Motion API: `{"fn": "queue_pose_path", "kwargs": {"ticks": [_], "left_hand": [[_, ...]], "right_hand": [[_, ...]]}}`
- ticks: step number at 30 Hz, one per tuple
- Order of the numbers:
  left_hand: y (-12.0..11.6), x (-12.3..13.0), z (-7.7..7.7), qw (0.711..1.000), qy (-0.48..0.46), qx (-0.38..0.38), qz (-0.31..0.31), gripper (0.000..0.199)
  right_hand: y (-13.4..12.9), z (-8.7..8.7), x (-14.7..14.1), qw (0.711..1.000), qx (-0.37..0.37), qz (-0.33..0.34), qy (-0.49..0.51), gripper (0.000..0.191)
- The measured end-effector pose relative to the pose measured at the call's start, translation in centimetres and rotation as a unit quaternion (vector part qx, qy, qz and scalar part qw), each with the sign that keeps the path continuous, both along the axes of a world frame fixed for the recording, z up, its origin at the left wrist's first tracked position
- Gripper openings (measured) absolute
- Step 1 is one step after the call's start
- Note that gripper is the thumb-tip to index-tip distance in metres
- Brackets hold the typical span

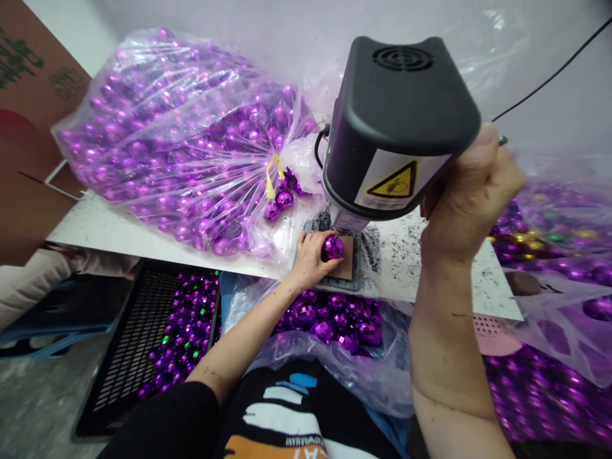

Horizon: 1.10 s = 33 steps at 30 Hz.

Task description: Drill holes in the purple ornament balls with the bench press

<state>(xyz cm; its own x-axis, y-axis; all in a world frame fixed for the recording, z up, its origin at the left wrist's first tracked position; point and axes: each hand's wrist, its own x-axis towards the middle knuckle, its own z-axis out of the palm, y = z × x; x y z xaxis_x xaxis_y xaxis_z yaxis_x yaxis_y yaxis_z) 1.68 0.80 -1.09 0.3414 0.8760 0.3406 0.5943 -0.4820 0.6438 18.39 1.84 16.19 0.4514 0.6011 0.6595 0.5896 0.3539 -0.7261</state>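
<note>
A shiny purple faceted ball (pixel 333 247) is held between the thumb and fingers of my left hand (pixel 313 258), over a brown pad on the grey base (pixel 354 280) of a black machine (pixel 406 121). The machine's narrow lower end is just above the ball; whether they touch I cannot tell. My right hand (pixel 478 182) is raised at the machine's right side, fingers curled round a part mostly hidden behind the hand. A yellow warning label faces me on the housing.
A large clear bag of purple balls (pixel 191 153) lies on the white table (pixel 396 274), with loose balls (pixel 285 199) by its tie. An open bag of balls (pixel 344 322) is below the edge. A black crate (pixel 124 344) stands lower left; more bags (pixel 540 389) are right. Another person's sleeve (pixel 23 287) shows left.
</note>
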Motion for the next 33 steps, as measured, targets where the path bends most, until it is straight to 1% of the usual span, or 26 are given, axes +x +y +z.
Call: {"fn": "queue_pose_path", "kwargs": {"ticks": [3, 5, 8, 13, 17, 20, 23, 27, 33], "left_hand": [[-0.1, -0.2, -0.2, 1.000, 0.016, 0.006, -0.006, 0.050], [-0.2, -0.3, -0.2, 1.000, 0.028, 0.010, -0.010, 0.049], [-0.1, -0.3, -0.3, 0.999, 0.044, 0.012, -0.012, 0.049], [-0.1, -0.3, -0.6, 0.998, 0.051, 0.017, -0.022, 0.048], [-0.2, -0.3, -0.8, 0.998, 0.051, 0.021, -0.021, 0.050], [-0.2, -0.2, -0.8, 0.998, 0.054, 0.021, -0.019, 0.049], [-0.2, -0.2, -0.7, 0.998, 0.049, 0.026, -0.021, 0.048], [-0.2, -0.2, -0.6, 0.998, 0.044, 0.029, -0.023, 0.046], [-0.1, -0.2, -0.7, 0.998, 0.038, 0.031, -0.030, 0.046]], "right_hand": [[-0.3, 0.0, -0.1, 0.998, 0.039, 0.025, 0.039, 0.060], [-1.0, -0.2, -0.2, 0.998, 0.044, 0.027, 0.035, 0.057], [-2.7, -0.8, -0.4, 0.999, 0.037, 0.020, 0.025, 0.050], [-6.1, -2.9, -0.7, 0.999, -0.001, 0.031, -0.023, 0.030], [-7.6, -4.8, -1.0, 0.999, -0.009, 0.024, -0.037, 0.021], [-7.8, -6.0, -1.2, 0.999, 0.000, 0.019, -0.042, 0.020], [-7.5, -6.9, -1.4, 0.999, 0.024, 0.013, -0.038, 0.019], [-7.0, -7.7, -1.6, 0.998, 0.057, 0.010, -0.030, 0.018], [-6.2, -8.8, -1.7, 0.993, 0.109, 0.025, -0.040, 0.018]]}}
